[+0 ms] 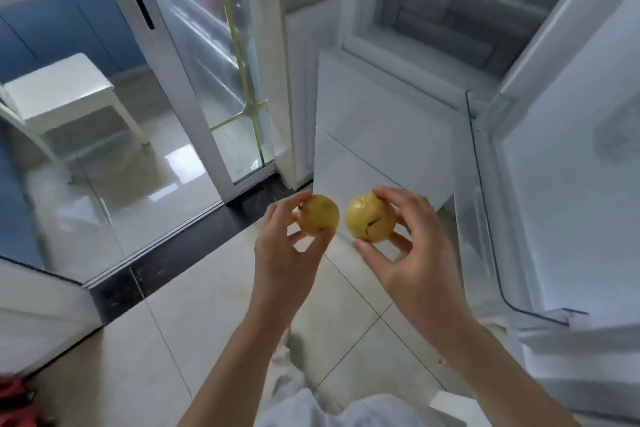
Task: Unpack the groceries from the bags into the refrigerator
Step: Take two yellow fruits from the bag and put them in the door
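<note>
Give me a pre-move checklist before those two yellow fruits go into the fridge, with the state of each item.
1. Left hand grips its yellow fruit with fingers and thumb: ok.
2. Right hand grips the other fruit: ok.
3. The two fruits are apart, not knocking together: ok.
4. Refrigerator door stands open: ok.
5. Free shelf space in the refrigerator compartment: cannot tell, the interior is blurred.
6. Lower drawer fronts are closed, so no way in there: not ok.

White stool (59, 87) on glossy floor; glass sliding door (221, 80) beside.
</note>
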